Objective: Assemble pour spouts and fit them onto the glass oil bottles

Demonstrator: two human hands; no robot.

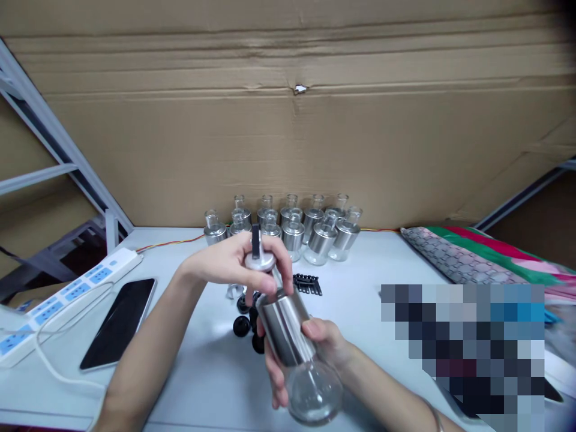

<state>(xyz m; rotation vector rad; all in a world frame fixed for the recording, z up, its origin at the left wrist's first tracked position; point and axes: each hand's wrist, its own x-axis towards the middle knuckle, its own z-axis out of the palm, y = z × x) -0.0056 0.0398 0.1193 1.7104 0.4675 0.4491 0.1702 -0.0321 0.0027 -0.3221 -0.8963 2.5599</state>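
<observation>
My right hand (315, 351) grips a glass bottle with a steel sleeve (288, 330), tilted with its round clear base toward me. My left hand (234, 264) pinches the silver cap with a black spout (258, 258) at the bottle's neck. Under the hands lie several black round caps (242, 326) and a small pile of black clips (306, 283) on the white table (211, 378).
Several matching uncapped bottles (288, 231) stand in rows at the back against a cardboard wall (288, 120). A dark phone (120, 321) and a white power strip (67, 297) lie at the left. Folded patterned cloth (472, 258) lies at the right.
</observation>
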